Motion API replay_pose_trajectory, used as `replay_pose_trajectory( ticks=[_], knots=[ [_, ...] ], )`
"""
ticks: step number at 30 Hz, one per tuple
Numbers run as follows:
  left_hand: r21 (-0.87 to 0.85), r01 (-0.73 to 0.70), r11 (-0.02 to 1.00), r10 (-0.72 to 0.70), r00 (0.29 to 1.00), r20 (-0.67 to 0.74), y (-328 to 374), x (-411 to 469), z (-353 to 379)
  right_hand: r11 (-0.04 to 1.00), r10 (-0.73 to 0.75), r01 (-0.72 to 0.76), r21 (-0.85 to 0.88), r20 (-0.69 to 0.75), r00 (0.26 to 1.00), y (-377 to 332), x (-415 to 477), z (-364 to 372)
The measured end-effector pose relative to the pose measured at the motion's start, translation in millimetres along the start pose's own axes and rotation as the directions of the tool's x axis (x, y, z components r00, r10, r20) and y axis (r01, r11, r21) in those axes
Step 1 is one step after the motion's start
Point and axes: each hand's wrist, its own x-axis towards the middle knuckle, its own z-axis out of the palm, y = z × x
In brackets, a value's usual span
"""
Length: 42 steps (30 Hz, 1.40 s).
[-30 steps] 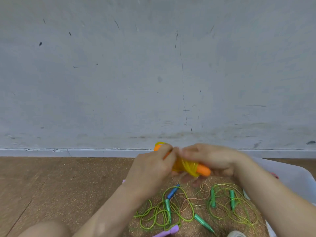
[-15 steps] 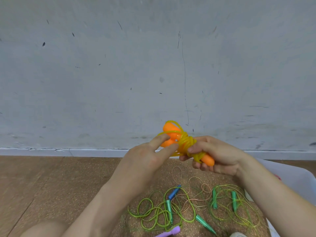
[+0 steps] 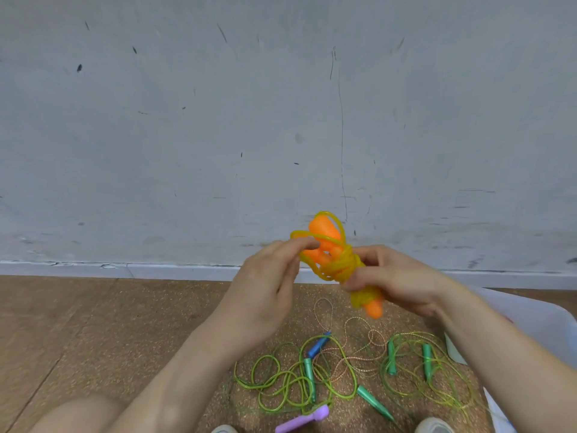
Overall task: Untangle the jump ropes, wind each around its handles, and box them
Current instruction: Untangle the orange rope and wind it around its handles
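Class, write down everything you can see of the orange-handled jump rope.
The jump rope has two orange plastic-looking handles side by side, bound by translucent yellow cord wound round their middle, loops loose at the upper end. It is tilted in the air; the right hand grips the wound part, the left hand pinches a loop.

You had bare floor (image 3: 93,339) on your left, running as far as the wall (image 3: 281,120). In the near middle, loose green ropes (image 3: 290,379), green handles (image 3: 392,359), a thin orange cord (image 3: 352,359) and a purple handle (image 3: 304,421) littered the floor, touching and overlapping. The white box (image 3: 537,326) closed off the right side, and your knee (image 3: 71,414) blocked the near left corner.
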Motion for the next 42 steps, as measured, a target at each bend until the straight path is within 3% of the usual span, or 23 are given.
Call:
replay_pose_trajectory(
  ticks=[3, 7, 8, 12, 15, 17, 21, 24, 27, 31, 35, 37, 39, 42],
  knots=[
    [-0.319, 0.207, 0.925, -0.211, 0.977, 0.020, 1.3, 2.7, 18.9, 0.943, -0.093, 0.059, -0.327, -0.091, 0.991, -4.6, -1.1, 14.4],
    [-0.510, 0.312, 0.802, -0.334, 0.941, 0.050, 2.6, 5.3, 29.4, 0.643, -0.225, 0.078, -0.762, -0.091, 0.970, -5.4, -2.0, 26.1],
    [-0.548, 0.316, 0.774, -0.348, 0.936, 0.049, 5.8, 6.0, 30.4, 0.610, -0.221, 0.049, -0.791, -0.111, 0.969, -3.3, -2.0, 30.2],
    [-0.644, 0.318, 0.695, -0.397, 0.918, 0.025, 13.4, 7.8, 31.0, 0.850, -0.192, 0.099, -0.518, -0.129, 0.973, 6.7, 2.5, 38.7],
    [-0.660, 0.338, 0.671, -0.383, 0.920, 0.082, 11.7, 12.1, 16.5, 0.877, -0.241, 0.160, -0.454, -0.128, 0.962, 7.0, 4.8, 31.3],
    [-0.643, 0.378, 0.666, -0.382, 0.913, 0.142, 8.0, 15.2, 5.5, 0.853, -0.255, 0.136, -0.504, -0.175, 0.951, 7.9, 7.3, 22.2],
    [-0.568, 0.454, 0.687, -0.385, 0.890, 0.246, 5.2, 13.1, 0.0, 0.703, -0.289, 0.033, -0.711, -0.243, 0.926, 4.1, 7.3, 12.0],
    [-0.544, 0.473, 0.693, -0.404, 0.880, 0.251, 8.0, 10.0, 7.6, 0.589, -0.308, 0.036, -0.807, -0.183, 0.933, 4.2, 2.5, 14.6],
    [-0.551, 0.461, 0.696, -0.424, 0.883, 0.203, 9.8, 9.4, 16.0, 0.552, -0.289, 0.105, -0.827, -0.072, 0.954, 6.7, -0.8, 23.7],
    [-0.435, 0.373, 0.819, -0.346, 0.927, 0.144, 10.4, 9.9, 12.9, 0.537, -0.340, 0.120, -0.835, -0.084, 0.937, 8.8, -0.5, 29.8],
    [-0.054, 0.287, 0.956, -0.268, 0.935, 0.232, 3.5, 7.3, -3.1, 0.430, -0.326, 0.053, -0.901, -0.100, 0.940, 2.3, 0.0, 18.8],
    [0.246, 0.188, 0.951, -0.260, 0.916, 0.305, 2.0, 7.4, -4.4, 0.375, -0.310, 0.029, -0.927, -0.096, 0.946, 3.2, 0.8, 15.0],
    [0.482, 0.072, 0.873, -0.263, 0.902, 0.343, 1.5, 6.9, -2.2, 0.327, -0.304, 0.022, -0.945, -0.083, 0.949, 4.6, 2.3, 15.0],
    [0.448, 0.143, 0.882, -0.327, 0.871, 0.365, -2.5, 7.0, -2.6, 0.303, -0.292, 0.008, -0.953, -0.085, 0.953, 5.1, 2.4, 14.4]
  ],
)
